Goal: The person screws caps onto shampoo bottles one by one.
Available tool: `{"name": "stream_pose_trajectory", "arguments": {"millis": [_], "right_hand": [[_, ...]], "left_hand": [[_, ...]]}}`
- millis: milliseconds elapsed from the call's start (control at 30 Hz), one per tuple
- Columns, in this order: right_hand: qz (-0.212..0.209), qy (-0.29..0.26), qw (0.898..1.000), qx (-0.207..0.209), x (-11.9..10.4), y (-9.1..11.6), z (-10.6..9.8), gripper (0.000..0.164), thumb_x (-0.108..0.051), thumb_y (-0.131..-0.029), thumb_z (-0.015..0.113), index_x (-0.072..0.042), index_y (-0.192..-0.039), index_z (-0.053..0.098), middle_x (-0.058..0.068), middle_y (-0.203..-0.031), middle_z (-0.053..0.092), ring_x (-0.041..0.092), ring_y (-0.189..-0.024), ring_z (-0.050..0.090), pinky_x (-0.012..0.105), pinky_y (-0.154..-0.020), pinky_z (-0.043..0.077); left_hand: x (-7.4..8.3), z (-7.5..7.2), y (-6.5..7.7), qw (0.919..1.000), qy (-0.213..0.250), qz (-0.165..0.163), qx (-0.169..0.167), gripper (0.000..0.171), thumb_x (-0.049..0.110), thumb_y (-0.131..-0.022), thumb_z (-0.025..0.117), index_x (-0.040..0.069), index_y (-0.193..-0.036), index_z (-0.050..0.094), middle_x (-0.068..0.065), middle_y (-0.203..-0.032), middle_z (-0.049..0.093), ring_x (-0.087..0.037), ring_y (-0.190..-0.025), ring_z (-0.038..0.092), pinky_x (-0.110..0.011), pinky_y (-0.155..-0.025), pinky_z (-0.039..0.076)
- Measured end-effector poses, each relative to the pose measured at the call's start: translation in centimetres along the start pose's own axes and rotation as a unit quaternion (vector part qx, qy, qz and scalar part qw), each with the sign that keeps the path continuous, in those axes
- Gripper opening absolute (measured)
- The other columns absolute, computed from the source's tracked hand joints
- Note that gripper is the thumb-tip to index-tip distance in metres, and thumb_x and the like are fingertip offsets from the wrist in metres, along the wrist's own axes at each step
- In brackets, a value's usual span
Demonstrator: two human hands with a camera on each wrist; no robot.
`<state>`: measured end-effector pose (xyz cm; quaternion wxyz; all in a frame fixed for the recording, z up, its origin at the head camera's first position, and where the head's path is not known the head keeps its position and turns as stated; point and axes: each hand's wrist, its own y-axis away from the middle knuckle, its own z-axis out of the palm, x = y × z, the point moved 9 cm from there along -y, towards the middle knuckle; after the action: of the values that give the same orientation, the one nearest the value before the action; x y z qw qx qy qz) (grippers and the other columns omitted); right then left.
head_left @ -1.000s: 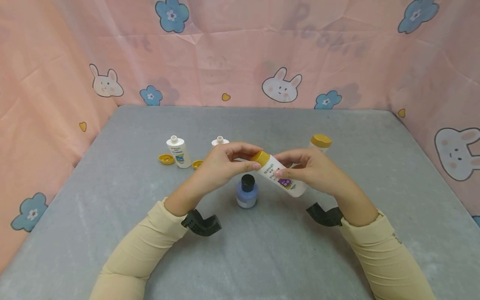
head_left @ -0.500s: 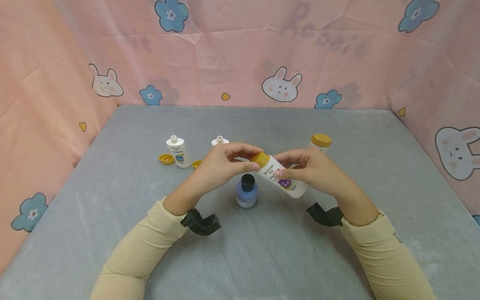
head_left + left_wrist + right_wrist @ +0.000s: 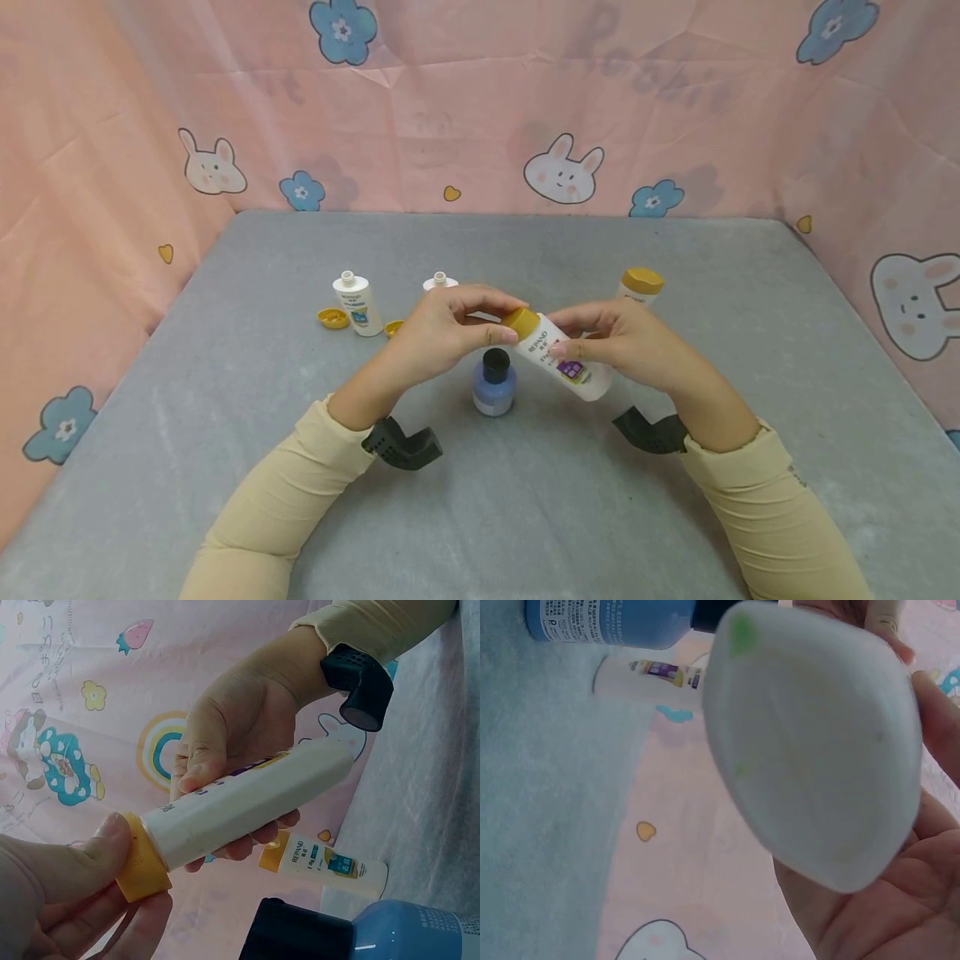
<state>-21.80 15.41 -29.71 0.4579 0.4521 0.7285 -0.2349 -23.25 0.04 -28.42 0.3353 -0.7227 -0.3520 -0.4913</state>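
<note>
both forearms reach in from the near side of the worktop (image 3: 480, 517), elbows wide, wrists bent inward so the hands meet around the middle. the left hand (image 3: 453, 329) arches over from the left, its thumb and fingers pinching the yellow cap (image 3: 521, 322) of the held bottle (image 3: 562, 358) from opposite sides. the right hand (image 3: 626, 337) comes from the right and grips the white body, thumb flat on the label face and fingers behind it. the held bottle hangs above the worktop, tilted, cap toward the far left corner and base toward the near right; the right wrist view looks at that base.

the blue bottle (image 3: 492, 392) stands upright near the worktop's middle, just below the left hand and between the two wrists, so room is tight there. just behind the left hand is a partly hidden white bottle (image 3: 440, 283); a yellow-capped bottle (image 3: 641, 283) stands just behind the right hand. toward the left edge, an uncapped bottle (image 3: 358, 307) stands with a loose cap (image 3: 333, 318) beside it, and another loose cap (image 3: 393, 328) lies partly behind the left hand. there is wide room between the right forearm and the right edge, more between the forearms on the near side, and a strip along the far edge, where the pink curtain (image 3: 480, 100) rises.
</note>
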Motion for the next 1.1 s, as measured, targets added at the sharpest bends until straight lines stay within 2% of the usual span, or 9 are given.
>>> {"name": "stream_pose_trajectory", "arguments": {"millis": [200,367,600,900,1000,1100], "right_hand": [[0.011,-0.023,1.000,-0.013,0.2,0.3,0.0,0.033,-0.013,-0.092,0.070,0.000,-0.123,0.068,0.015,-0.106,0.071,0.021,-0.085,0.069,0.036,-0.073,0.060],[0.017,-0.060,0.998,-0.033,0.4,0.3,0.1,0.034,-0.011,-0.092,0.069,0.004,-0.123,0.067,0.008,-0.104,0.073,0.021,-0.087,0.070,0.036,-0.074,0.060],[-0.012,-0.096,0.993,-0.063,0.1,0.3,0.3,0.034,-0.006,-0.093,0.066,0.013,-0.122,0.063,-0.002,-0.096,0.074,0.015,-0.085,0.070,0.031,-0.073,0.060],[-0.046,-0.126,0.985,-0.109,-0.1,0.4,0.8,0.034,-0.005,-0.096,0.061,0.018,-0.121,0.058,-0.004,-0.096,0.076,0.013,-0.085,0.070,0.029,-0.074,0.059],[-0.035,-0.123,0.987,-0.098,-0.1,0.4,0.7,0.035,-0.005,-0.096,0.062,0.018,-0.122,0.058,-0.003,-0.097,0.075,0.014,-0.086,0.070,0.029,-0.075,0.059],[0.002,-0.093,0.995,-0.043,0.2,0.2,0.1,0.037,-0.009,-0.094,0.067,0.011,-0.124,0.062,-0.001,-0.099,0.074,0.015,-0.087,0.069,0.031,-0.076,0.059]], "left_hand": [[0.4,0.2,0.1,0.9997,0.001,0.024,-0.004,0.028,0.004,-0.088,0.073,0.001,-0.116,0.072,-0.012,-0.116,0.071,-0.019,-0.105,0.068,-0.030,-0.087,0.059],[0.8,0.3,0.3,0.9988,0.008,0.049,-0.008,0.027,0.002,-0.089,0.072,-0.001,-0.115,0.071,-0.014,-0.117,0.070,-0.020,-0.106,0.067,-0.030,-0.089,0.059],[1.3,0.5,0.4,0.9955,0.013,0.092,-0.021,0.027,-0.002,-0.088,0.071,-0.005,-0.114,0.070,-0.018,-0.117,0.070,-0.022,-0.106,0.067,-0.031,-0.091,0.058],[1.8,0.7,0.6,0.9910,0.009,0.128,-0.039,0.027,-0.004,-0.087,0.071,-0.007,-0.114,0.068,-0.020,-0.117,0.069,-0.022,-0.104,0.067,-0.032,-0.092,0.058],[1.8,0.6,0.7,0.9911,0.015,0.129,-0.032,0.029,-0.006,-0.087,0.070,-0.009,-0.115,0.068,-0.022,-0.118,0.068,-0.024,-0.106,0.067,-0.033,-0.092,0.058],[1.6,0.2,0.5,0.9937,0.024,0.109,-0.005,0.031,-0.005,-0.087,0.071,-0.007,-0.118,0.068,-0.022,-0.121,0.069,-0.026,-0.108,0.068,-0.031,-0.093,0.058]]}}
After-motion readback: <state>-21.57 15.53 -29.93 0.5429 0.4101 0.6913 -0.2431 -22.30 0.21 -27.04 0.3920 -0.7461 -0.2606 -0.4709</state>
